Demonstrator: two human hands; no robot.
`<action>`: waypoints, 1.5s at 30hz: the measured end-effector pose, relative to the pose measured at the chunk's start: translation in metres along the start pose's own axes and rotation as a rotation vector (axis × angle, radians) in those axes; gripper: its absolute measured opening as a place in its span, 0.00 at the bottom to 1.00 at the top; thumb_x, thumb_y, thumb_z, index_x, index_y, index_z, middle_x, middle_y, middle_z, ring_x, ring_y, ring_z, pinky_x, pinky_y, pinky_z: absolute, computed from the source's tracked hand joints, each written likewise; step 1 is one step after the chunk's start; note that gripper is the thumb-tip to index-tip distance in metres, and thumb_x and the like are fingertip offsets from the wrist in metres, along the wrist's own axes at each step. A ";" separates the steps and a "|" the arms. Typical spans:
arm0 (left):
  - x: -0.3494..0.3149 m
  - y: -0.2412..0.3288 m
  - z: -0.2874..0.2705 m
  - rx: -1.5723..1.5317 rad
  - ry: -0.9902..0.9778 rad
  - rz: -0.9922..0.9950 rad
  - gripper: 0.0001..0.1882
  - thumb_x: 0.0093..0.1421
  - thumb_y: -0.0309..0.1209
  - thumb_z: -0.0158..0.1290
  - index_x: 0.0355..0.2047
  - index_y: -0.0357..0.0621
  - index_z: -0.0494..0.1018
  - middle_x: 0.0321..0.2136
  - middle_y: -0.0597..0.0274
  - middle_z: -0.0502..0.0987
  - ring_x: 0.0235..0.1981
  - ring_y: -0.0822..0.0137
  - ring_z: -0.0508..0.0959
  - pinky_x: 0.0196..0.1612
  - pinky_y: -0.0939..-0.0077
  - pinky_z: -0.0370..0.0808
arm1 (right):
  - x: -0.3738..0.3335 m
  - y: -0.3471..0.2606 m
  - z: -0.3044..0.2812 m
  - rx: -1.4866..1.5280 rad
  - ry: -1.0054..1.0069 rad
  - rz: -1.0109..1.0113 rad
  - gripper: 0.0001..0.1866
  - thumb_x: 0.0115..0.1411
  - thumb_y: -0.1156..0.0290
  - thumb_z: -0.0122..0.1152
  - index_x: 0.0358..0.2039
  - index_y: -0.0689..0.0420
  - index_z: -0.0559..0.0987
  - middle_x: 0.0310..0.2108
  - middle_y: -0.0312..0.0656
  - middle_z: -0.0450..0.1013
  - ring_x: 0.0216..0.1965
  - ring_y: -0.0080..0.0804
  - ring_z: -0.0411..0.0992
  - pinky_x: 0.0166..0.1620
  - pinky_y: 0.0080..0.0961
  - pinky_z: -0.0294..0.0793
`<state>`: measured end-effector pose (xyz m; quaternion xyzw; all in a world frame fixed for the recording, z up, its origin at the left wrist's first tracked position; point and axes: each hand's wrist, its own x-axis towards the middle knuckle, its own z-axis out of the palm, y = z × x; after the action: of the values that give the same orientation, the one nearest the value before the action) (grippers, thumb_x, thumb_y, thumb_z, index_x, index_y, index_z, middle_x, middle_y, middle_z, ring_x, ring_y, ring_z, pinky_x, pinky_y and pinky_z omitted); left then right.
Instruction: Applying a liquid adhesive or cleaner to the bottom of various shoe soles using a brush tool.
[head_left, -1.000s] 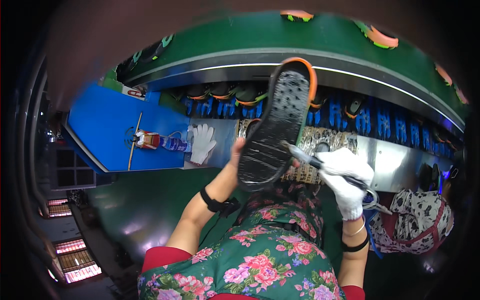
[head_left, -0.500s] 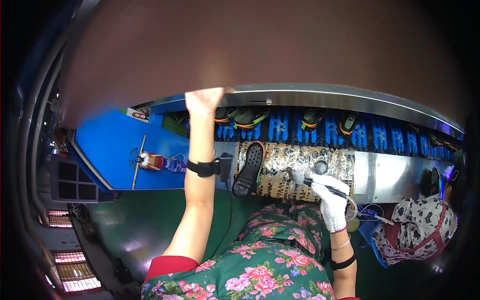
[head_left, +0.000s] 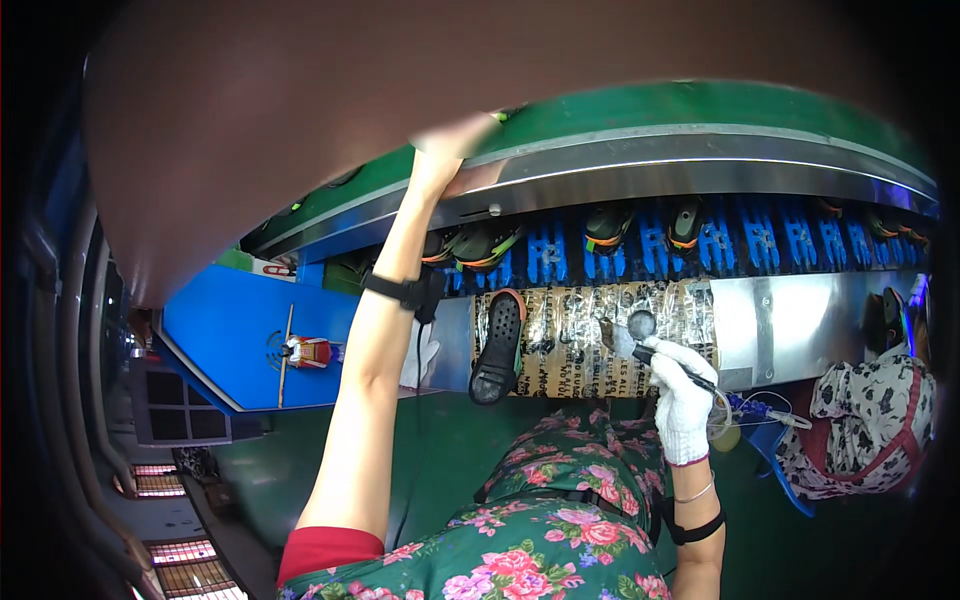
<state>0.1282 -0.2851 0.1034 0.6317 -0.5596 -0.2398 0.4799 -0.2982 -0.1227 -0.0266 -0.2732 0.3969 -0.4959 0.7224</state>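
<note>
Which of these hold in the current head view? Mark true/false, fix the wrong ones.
1. The dark perforated sole lies at the left end of the brown taped surface. True.
2. The left hand touches that sole. False: the left hand is stretched out at the green surface, apart from the sole.
3. The right hand wears a white glove. True.
4. The black-handled tool lies loose. False: the right hand holds it.

Shoe left of brush
</note>
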 end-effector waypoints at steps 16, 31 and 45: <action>-0.235 0.028 0.039 -0.657 0.294 -0.122 0.51 0.58 0.21 0.65 0.78 0.47 0.51 0.68 0.51 0.68 0.69 0.57 0.72 0.71 0.58 0.70 | -0.012 -0.051 0.023 0.256 -0.066 0.119 0.16 0.62 0.81 0.68 0.51 0.70 0.84 0.46 0.53 0.85 0.35 0.26 0.79 0.38 0.19 0.77; -0.291 0.029 0.102 -1.373 -0.154 -0.611 0.41 0.60 0.43 0.57 0.70 0.32 0.66 0.64 0.43 0.77 0.65 0.50 0.79 0.70 0.52 0.74 | -0.022 -0.086 0.119 -0.443 -0.399 -0.331 0.11 0.57 0.85 0.74 0.41 0.65 0.88 0.48 0.54 0.85 0.52 0.41 0.84 0.55 0.33 0.84; -0.317 0.042 0.151 -1.602 -0.220 -0.528 0.61 0.64 0.84 0.21 0.80 0.49 0.56 0.73 0.55 0.68 0.72 0.56 0.71 0.73 0.56 0.71 | -0.014 -0.089 0.106 -1.133 -0.408 -1.108 0.18 0.60 0.76 0.73 0.52 0.58 0.88 0.53 0.49 0.84 0.51 0.44 0.83 0.55 0.38 0.82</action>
<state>-0.1008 -0.0355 0.0022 0.1840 -0.0985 -0.7277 0.6534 -0.2562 -0.1414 0.1046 -0.8381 0.2556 -0.4458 0.1831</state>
